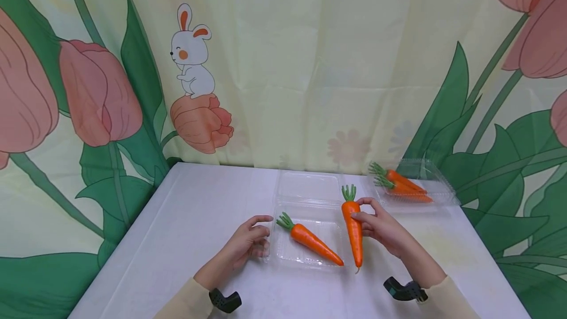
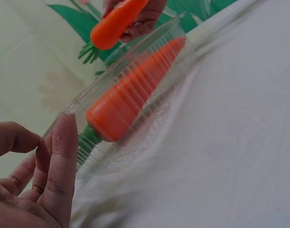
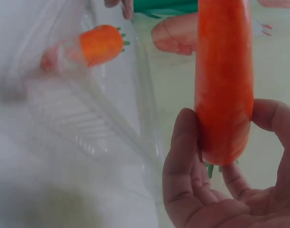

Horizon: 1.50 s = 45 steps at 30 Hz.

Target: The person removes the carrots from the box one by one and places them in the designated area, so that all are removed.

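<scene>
My right hand (image 1: 385, 228) pinches an orange toy-like carrot (image 1: 353, 228) near its thick end, with thumb and fingers on opposite sides. The carrot hangs over the right side of a clear plastic clamshell box (image 1: 285, 255), green top away from me. Another carrot (image 1: 312, 243) lies slantwise inside that box, its tip towards the near right corner. At the box's left edge is my left hand (image 1: 248, 241); in the left wrist view its thumb and a finger (image 2: 63, 152) pinch the rim. The box's lid (image 1: 308, 186) lies folded back, away from me.
At the table's far right corner stands a second clear box (image 1: 443, 188) holding carrots (image 1: 405, 188) with green tops. The table (image 1: 212, 201) has a white cover. Behind it hangs a curtain (image 1: 283, 63) printed with tulips and a rabbit.
</scene>
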Motion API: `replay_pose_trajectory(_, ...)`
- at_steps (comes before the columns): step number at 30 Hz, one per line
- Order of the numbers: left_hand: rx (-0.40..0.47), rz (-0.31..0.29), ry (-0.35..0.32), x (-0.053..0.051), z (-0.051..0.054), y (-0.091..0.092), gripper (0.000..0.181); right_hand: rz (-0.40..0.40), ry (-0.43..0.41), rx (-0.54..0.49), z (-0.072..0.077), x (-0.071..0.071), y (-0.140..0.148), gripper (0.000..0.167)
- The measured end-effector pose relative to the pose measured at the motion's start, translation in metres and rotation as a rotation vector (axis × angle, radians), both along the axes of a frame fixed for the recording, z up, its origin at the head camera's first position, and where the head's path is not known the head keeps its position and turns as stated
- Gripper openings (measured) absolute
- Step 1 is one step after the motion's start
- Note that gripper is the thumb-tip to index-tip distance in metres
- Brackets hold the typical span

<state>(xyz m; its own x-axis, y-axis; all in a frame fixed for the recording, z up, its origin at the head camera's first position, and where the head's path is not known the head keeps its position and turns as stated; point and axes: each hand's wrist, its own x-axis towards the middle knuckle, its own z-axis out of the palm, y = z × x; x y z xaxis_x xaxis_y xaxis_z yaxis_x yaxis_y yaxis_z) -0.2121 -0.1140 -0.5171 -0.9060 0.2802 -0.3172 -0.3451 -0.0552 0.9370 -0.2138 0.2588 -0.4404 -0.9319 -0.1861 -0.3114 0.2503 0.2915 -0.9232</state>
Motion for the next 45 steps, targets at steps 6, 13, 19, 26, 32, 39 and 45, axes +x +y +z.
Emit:
replay_pose_trajectory(6, -0.005, 0.006, -0.01, 0.0, -0.001, -0.002, 0.044, -0.029, -0.02, 0.065, -0.007, 0.005, 0.012, 0.058)
replay_pose_trajectory(13, 0.001, -0.002, 0.002, 0.001, -0.001, -0.001, 0.046, -0.082, -0.056, 0.234, -0.015, 0.009, 0.03, 0.058)
replay_pose_trajectory(19, 0.007, -0.003, 0.005, 0.002, -0.003, 0.0, 0.047, -0.09, -0.056, 0.289, -0.025, 0.012, 0.045, 0.059)
replay_pose_trajectory(26, 0.011, 0.009, 0.001, 0.003, 0.0, 0.001, 0.048, -0.094, -0.033, 0.385, -0.037, 0.013, 0.056, 0.057)
replay_pose_trajectory(32, 0.013, 0.012, 0.0, 0.002, 0.001, 0.002, 0.049, -0.097, -0.041, 0.403, -0.04, 0.014, 0.06, 0.061)
replay_pose_trajectory(39, 0.02, 0.012, -0.01, 0.0, -0.001, 0.001, 0.048, -0.111, -0.031, 0.505, -0.046, 0.013, 0.065, 0.075)
replay_pose_trajectory(45, 0.023, 0.009, -0.017, 0.0, -0.001, 0.001, 0.049, -0.118, -0.06, 0.565, -0.046, 0.014, 0.066, 0.091)
